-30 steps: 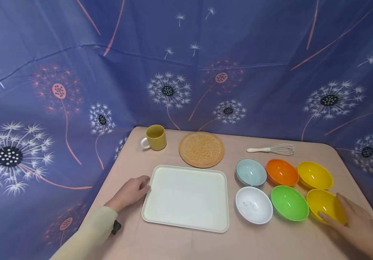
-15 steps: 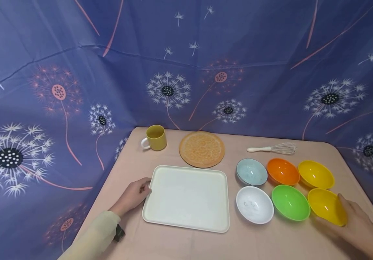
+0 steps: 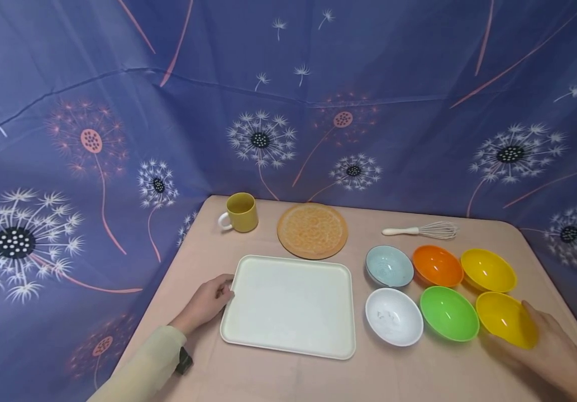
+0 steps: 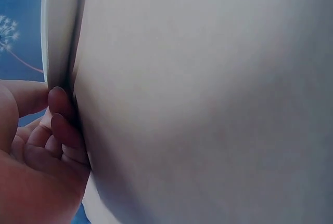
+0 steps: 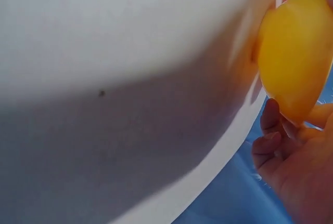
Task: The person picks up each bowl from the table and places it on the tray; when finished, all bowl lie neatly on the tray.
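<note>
My left hand (image 3: 206,304) is at the left edge of a white rectangular tray (image 3: 290,307), its fingers curled against the rim. In the left wrist view the fingertips (image 4: 61,102) meet the tray's edge (image 4: 58,31) from beside and below. At the far right my right hand (image 3: 552,346) grips the front yellow bowl (image 3: 504,318), with fingers on its right side and the thumb low at the front, partly hidden. The right wrist view shows that yellow bowl (image 5: 294,52) upright on the table, with curled fingers (image 5: 270,115) at its side.
Beside the held bowl stand a green bowl (image 3: 449,314), a white bowl (image 3: 394,317), a light blue bowl (image 3: 389,266), an orange bowl (image 3: 437,266) and another yellow bowl (image 3: 488,271). Behind are a whisk (image 3: 421,230), a round orange-tan mat (image 3: 312,231) and a mustard mug (image 3: 241,213).
My right thumb has moved from inside the yellow bowl's rim down to its front outer side. The left hand has shifted slightly, its fingers curling more at the tray's edge.
</note>
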The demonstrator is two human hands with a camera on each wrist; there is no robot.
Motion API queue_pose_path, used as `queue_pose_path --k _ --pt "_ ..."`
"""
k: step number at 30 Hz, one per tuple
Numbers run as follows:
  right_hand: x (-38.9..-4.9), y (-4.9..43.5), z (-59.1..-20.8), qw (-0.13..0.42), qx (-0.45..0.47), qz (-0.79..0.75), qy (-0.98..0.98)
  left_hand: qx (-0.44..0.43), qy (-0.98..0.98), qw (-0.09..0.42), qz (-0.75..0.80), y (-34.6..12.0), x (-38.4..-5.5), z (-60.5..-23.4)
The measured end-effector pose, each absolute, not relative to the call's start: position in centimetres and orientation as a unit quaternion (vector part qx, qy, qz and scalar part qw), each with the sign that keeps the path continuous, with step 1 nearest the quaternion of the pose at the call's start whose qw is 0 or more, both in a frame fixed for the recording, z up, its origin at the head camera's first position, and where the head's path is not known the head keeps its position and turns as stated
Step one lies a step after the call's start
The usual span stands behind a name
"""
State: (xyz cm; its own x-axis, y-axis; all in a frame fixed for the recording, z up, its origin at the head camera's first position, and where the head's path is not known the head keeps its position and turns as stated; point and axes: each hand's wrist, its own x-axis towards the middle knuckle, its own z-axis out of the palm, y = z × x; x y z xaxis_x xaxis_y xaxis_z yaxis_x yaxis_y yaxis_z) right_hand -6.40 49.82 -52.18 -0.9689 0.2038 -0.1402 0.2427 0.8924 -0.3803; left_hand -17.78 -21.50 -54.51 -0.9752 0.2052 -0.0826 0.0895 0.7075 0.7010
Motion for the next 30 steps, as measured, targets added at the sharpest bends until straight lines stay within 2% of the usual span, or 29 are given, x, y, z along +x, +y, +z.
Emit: queue_pose_path --k 3,8,17,24,30 --pt "-5.8 49.6 -52.3 0.05 0.146 -0.203 0.967 0.079 0.918 0.08 0.38 -21.5 -17.8 -54.6" --pt "-5.7 49.4 -51.1 0.042 0.146 -0.218 0.964 0.08 0.911 0.084 0.396 -21.7 -17.8 -54.6" --pt "-7.1 46.6 -47.6 -0.064 0.059 -0.214 0.973 0.077 0.902 0.096 0.413 -21.9 -17.9 -54.7" --pt "-8.7 41.8 -44.9 -0.03 0.048 -0.197 0.979 0.071 0.903 0.098 0.413 -21.9 -17.8 -54.7" --pt "-10.6 37.5 -43.9 -0.042 -0.005 -0.21 0.977 0.063 0.903 0.098 0.413 -21.9 -17.9 -54.9"
